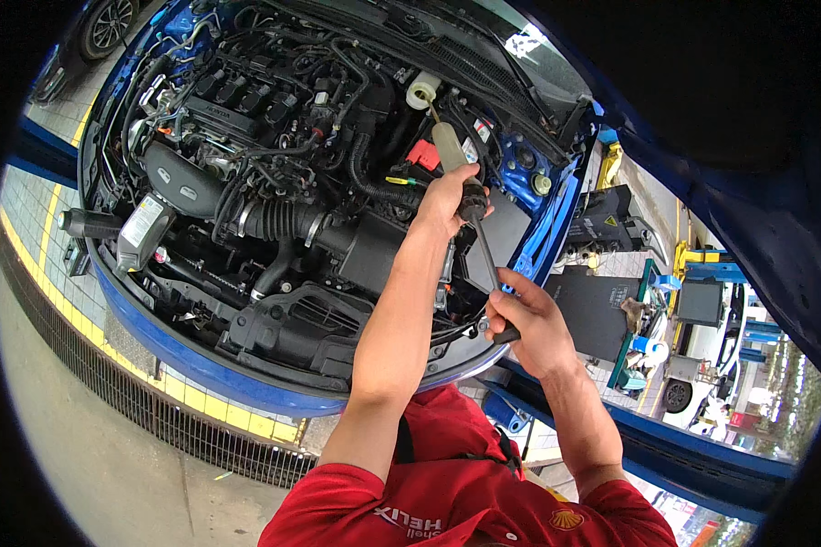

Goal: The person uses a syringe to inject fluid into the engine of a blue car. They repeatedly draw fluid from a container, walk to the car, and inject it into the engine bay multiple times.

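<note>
My left hand [447, 199] is wrapped round the lower barrel of a fluid suction syringe [448, 146], near its black end cap. The barrel is translucent and cream-coloured. Its thin nozzle reaches up into the open mouth of a white fluid reservoir [422, 90] at the back of the engine bay; the nozzle's tip is hidden inside. A long dark plunger rod [486, 255] extends from the barrel toward me. At the rod's near end, my right hand [531, 324] is closed on the black handle. A red terminal cover [423, 154] lies just left of the barrel.
The blue car's engine [237, 105] fills the left. A grey bottle [144, 230] lies at the bay's front left. The raised hood [721, 210] hangs at the right. Beyond the fender stands a cart with a dark top [593, 310]. A floor grate [146, 401] runs in front.
</note>
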Demonstrator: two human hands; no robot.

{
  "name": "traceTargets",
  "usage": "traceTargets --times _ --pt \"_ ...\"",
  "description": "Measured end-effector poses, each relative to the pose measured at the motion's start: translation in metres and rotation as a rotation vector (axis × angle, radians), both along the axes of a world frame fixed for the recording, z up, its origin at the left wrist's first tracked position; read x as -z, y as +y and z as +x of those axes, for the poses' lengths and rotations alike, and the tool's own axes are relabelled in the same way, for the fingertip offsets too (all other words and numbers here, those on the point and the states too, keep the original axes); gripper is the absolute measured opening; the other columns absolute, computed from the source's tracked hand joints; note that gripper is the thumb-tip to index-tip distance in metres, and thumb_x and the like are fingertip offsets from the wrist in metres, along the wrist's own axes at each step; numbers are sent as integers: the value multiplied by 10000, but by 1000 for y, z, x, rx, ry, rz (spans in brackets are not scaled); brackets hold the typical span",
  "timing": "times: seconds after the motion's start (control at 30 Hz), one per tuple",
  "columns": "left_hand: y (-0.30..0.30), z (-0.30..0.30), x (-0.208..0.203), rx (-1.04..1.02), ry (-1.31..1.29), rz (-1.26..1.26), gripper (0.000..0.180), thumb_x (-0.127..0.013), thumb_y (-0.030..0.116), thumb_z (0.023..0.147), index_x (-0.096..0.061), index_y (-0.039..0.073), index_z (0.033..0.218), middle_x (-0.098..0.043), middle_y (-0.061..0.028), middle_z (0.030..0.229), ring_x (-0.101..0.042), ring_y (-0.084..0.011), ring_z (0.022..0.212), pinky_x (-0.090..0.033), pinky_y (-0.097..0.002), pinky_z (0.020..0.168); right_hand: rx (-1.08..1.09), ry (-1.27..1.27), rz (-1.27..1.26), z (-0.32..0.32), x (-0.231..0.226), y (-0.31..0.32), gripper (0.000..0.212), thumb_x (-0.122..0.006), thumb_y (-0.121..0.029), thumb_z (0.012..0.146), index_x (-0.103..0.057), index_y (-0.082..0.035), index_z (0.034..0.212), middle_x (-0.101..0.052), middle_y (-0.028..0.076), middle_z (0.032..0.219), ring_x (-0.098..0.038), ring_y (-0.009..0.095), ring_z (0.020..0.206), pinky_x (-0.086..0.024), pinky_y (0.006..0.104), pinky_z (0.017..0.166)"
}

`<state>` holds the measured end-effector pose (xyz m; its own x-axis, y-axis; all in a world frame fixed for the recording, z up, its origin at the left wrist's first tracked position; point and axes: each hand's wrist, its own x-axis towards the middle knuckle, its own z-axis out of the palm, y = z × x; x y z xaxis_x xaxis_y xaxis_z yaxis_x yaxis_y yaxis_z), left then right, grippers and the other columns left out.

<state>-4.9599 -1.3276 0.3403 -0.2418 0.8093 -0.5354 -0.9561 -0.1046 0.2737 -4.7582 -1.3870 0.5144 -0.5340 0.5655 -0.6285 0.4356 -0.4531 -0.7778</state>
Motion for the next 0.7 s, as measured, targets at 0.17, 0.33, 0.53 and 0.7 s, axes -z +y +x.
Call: traceTargets --times 0.17,0.33,0.53,0.7 --pt "-10 16 3 32 67 -71 419 -775 278 991 -593 -38 1197 -674 -148 912 -733 -252 777 -701 -431 678 -24 12 -44 19 11 -8 469 -630 -93 1083 -518 61 1511 -630 55 904 -604 136 790 -561 344 751" --pt "-12 25 11 82 177 -135 434 -782 292 991 -613 -65 1172 -681 -138 901 -721 -224 745 -697 -406 659 -36 8 -70 38 37 -6 384 -608 -99 1100 -553 34 1455 -619 50 897 -606 135 780 -561 341 752" --pt "-13 41 70 226 609 -389 565 -792 452 961 -700 -72 1152 -756 -181 1003 -747 -253 880 -627 -403 768 -88 -81 -64 63 114 -9 289 -586 -129 1123 -607 0 1381 -647 56 901 -621 150 785 -540 329 770" --pt "-22 45 76 432 1005 -641 845 -662 638 967 -623 -140 1297 -752 -314 1186 -729 -432 1175 -550 -478 1039 -114 -123 -34 78 194 -17 284 -569 -175 1145 -609 -18 1379 -701 62 956 -668 158 866 -550 317 839"
